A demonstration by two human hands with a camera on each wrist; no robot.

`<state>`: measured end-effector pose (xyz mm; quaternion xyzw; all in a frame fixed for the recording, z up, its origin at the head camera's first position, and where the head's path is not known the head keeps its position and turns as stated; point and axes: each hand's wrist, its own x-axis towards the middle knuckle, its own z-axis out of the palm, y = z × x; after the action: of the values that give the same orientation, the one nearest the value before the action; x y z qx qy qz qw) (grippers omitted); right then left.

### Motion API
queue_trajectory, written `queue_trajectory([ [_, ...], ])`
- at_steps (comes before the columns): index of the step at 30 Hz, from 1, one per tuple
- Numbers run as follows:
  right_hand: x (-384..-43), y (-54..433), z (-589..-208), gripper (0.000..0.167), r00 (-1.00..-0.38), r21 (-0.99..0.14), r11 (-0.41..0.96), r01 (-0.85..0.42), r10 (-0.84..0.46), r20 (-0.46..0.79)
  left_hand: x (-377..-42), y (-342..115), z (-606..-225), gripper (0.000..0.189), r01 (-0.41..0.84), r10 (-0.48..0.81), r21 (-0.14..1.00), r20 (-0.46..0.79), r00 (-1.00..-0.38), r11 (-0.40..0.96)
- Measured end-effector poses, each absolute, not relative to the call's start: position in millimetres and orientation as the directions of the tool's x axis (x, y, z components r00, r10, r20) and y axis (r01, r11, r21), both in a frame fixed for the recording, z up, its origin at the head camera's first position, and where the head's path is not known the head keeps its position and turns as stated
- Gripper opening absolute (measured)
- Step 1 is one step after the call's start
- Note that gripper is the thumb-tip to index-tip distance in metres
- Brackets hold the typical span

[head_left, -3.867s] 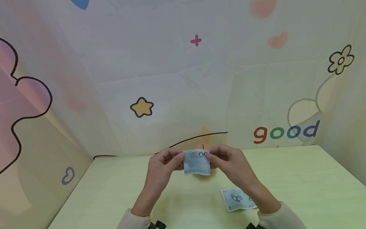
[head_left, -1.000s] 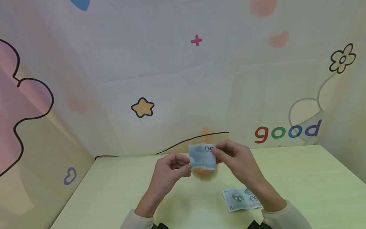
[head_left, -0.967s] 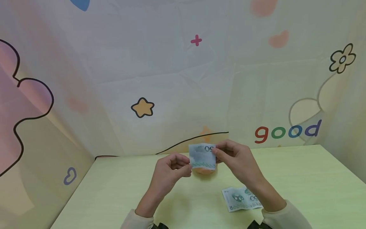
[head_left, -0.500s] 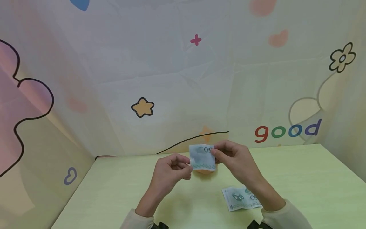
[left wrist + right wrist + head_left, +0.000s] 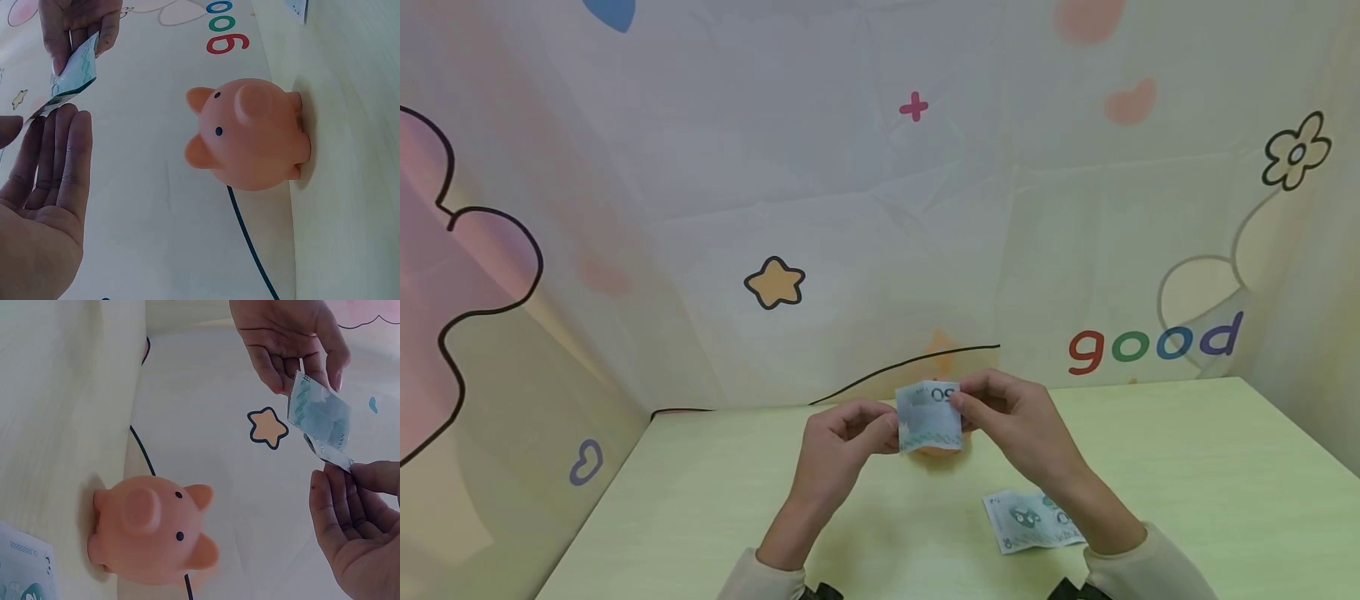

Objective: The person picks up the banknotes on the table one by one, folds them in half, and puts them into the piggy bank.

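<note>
Between both hands, a folded blue-green banknote (image 5: 928,418) marked 50 is held up above the table. My right hand (image 5: 1026,429) pinches its right edge between thumb and fingers. At the opposite edge, the thumb and curled fingers of my left hand (image 5: 835,454) pinch the note. A crease makes it bend, as the right wrist view shows on the banknote (image 5: 322,419). Behind the note stands a pink pig figure (image 5: 253,134), mostly hidden in the head view but whole in both wrist views. Its snout faces the hands.
A second pale green banknote (image 5: 1026,521) lies on the light yellow-green table (image 5: 700,508), partly covered by my right forearm. The printed cloth backdrop (image 5: 850,208) rises behind the table and closes in at the left and right.
The held note has come down slightly and shifted a little left, with a more visible bend. My left thumb has moved up along its left edge. The pig and the other note stay put.
</note>
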<state>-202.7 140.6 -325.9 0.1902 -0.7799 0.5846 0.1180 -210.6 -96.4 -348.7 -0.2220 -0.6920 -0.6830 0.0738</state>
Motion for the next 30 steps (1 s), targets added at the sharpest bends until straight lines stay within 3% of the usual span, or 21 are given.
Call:
queue_trajectory([
  [19, -201.7, 134.6, -327.8, 0.016, -0.906, -0.866, 0.272, -0.42, -0.176, 0.384, -209.1, -91.4, -349.5, 0.013, 0.405, 0.253, 0.912, 0.406, -0.878, -0.058],
  [30, -198.7, 130.7, -327.6, 0.016, -0.91, -0.885, 0.233, -0.404, -0.202, 0.363, -210.5, -89.7, -353.0, 0.02, 0.395, 0.206, 0.918, 0.38, -0.902, 0.033],
])
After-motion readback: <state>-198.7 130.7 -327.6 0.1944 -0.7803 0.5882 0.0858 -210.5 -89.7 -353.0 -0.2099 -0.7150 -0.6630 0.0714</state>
